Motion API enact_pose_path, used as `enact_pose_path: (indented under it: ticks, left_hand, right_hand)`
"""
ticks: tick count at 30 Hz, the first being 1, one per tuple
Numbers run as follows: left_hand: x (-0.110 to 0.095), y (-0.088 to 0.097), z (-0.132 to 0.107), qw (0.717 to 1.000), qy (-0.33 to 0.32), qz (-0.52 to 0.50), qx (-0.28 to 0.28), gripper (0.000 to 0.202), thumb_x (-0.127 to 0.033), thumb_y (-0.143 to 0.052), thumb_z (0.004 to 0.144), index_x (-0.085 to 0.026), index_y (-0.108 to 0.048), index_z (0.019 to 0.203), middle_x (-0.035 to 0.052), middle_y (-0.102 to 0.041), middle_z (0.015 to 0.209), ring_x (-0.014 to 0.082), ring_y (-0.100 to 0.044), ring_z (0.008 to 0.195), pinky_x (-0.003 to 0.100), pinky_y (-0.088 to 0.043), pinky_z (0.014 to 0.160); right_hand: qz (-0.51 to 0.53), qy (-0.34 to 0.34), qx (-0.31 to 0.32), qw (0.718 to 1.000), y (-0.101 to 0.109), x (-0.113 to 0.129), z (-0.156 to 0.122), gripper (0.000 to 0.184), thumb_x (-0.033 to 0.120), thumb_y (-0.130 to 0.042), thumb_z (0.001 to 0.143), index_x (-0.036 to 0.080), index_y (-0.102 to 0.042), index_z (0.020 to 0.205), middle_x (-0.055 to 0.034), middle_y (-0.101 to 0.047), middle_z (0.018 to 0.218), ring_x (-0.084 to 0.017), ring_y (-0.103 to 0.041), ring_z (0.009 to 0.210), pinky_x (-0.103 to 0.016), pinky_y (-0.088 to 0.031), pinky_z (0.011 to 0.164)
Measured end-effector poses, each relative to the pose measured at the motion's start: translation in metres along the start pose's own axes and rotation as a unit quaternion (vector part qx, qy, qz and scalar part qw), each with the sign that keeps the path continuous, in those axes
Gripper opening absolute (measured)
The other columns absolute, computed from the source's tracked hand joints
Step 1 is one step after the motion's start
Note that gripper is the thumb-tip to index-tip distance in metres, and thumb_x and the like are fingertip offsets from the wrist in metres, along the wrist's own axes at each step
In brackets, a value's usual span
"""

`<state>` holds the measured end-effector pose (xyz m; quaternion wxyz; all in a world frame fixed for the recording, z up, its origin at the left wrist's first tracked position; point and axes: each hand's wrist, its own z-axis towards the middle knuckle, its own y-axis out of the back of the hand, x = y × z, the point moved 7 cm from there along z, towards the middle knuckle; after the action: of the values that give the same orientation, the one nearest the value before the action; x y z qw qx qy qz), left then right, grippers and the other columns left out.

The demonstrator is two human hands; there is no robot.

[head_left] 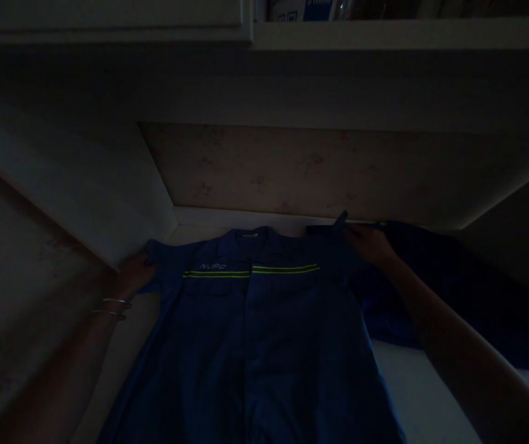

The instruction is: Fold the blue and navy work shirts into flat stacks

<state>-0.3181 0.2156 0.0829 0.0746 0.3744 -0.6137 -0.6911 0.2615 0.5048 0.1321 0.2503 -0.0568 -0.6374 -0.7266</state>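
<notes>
A blue work shirt lies face up on a pale surface, collar towards the wall. It has a yellow-green reflective stripe across the chest and small white lettering. My left hand, with two bangles on the wrist, grips the shirt's left shoulder and sleeve edge. My right hand holds the right shoulder and sleeve near the wall. The scene is very dim, and the fingers are partly hidden in cloth.
More dark blue cloth lies heaped to the right of the shirt. Walls close in on the left and behind. A shelf with several items runs overhead.
</notes>
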Motion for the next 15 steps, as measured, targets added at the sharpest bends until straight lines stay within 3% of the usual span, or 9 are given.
enact_pose_path:
  ticks: [2, 4, 7, 9, 11, 13, 15]
  left_hand:
    - [-0.030, -0.002, -0.004, 0.998, -0.058, 0.011, 0.009, 0.044, -0.036, -0.053, 0.085, -0.009, -0.064, 0.118, 0.0146, -0.071, 0.116, 0.0332, -0.066, 0.108, 0.043, -0.050, 0.096]
    - [-0.062, -0.017, -0.014, 0.992, -0.120, 0.006, 0.040, 0.053, -0.041, -0.055, 0.085, -0.016, -0.058, 0.132, 0.0094, -0.068, 0.128, 0.0272, -0.064, 0.115, 0.036, -0.048, 0.101]
    - [-0.097, -0.051, -0.036, 0.983, -0.173, -0.006, 0.066, 0.069, -0.058, -0.055, 0.086, -0.021, -0.050, 0.144, 0.0087, -0.064, 0.136, 0.0244, -0.065, 0.115, 0.033, -0.051, 0.099]
    - [-0.107, -0.075, -0.051, 0.982, -0.186, -0.002, 0.045, 0.071, -0.063, -0.047, 0.090, -0.018, -0.049, 0.144, 0.0134, -0.059, 0.143, 0.0277, -0.059, 0.125, 0.039, -0.046, 0.107]
    - [-0.111, -0.098, -0.063, 0.980, -0.197, 0.006, 0.019, 0.065, -0.059, -0.043, 0.092, -0.016, -0.054, 0.140, 0.0163, -0.053, 0.148, 0.0322, -0.047, 0.138, 0.050, -0.033, 0.117]
    - [-0.109, -0.115, -0.071, 0.978, -0.208, 0.011, 0.006, 0.058, -0.053, -0.046, 0.092, -0.018, -0.058, 0.136, 0.0161, -0.050, 0.151, 0.0358, -0.038, 0.144, 0.059, -0.022, 0.120]
    - [-0.105, -0.120, -0.074, 0.978, -0.210, 0.005, -0.006, 0.054, -0.048, -0.044, 0.093, -0.017, -0.059, 0.134, 0.0162, -0.050, 0.151, 0.0354, -0.038, 0.144, 0.060, -0.020, 0.121]
  right_hand:
    - [-0.020, 0.082, 0.029, 0.996, -0.004, 0.040, -0.003, 0.038, 0.039, -0.053, 0.095, 0.019, -0.072, 0.121, -0.0104, -0.073, 0.118, -0.031, -0.066, 0.113, -0.037, -0.047, 0.097]
    - [-0.029, 0.150, 0.090, 0.984, -0.017, 0.076, -0.013, 0.041, 0.042, -0.051, 0.097, 0.020, -0.070, 0.126, -0.0087, -0.077, 0.106, -0.029, -0.070, 0.104, -0.034, -0.051, 0.090]
    - [-0.015, 0.173, 0.144, 0.974, -0.043, 0.104, -0.033, 0.052, 0.051, -0.041, 0.101, 0.018, -0.066, 0.132, -0.0089, -0.078, 0.095, -0.027, -0.073, 0.095, -0.033, -0.054, 0.085]
    - [-0.031, 0.187, 0.121, 0.974, -0.063, 0.108, -0.046, 0.054, 0.049, -0.035, 0.103, 0.016, -0.063, 0.136, -0.0132, -0.073, 0.117, -0.027, -0.068, 0.110, -0.036, -0.051, 0.095]
    - [-0.089, 0.201, 0.121, 0.968, -0.093, 0.103, -0.062, 0.053, 0.046, -0.036, 0.103, 0.016, -0.058, 0.141, -0.0153, -0.057, 0.144, -0.030, -0.054, 0.131, -0.045, -0.043, 0.108]
    - [-0.153, 0.202, 0.169, 0.953, -0.124, 0.091, -0.079, 0.052, 0.045, -0.039, 0.102, 0.020, -0.052, 0.146, -0.0137, -0.044, 0.155, -0.034, -0.040, 0.142, -0.059, -0.034, 0.113]
    - [-0.170, 0.201, 0.182, 0.948, -0.136, 0.084, -0.093, 0.051, 0.041, -0.039, 0.102, 0.022, -0.048, 0.148, -0.0118, -0.041, 0.157, -0.035, -0.035, 0.145, -0.068, -0.027, 0.113]
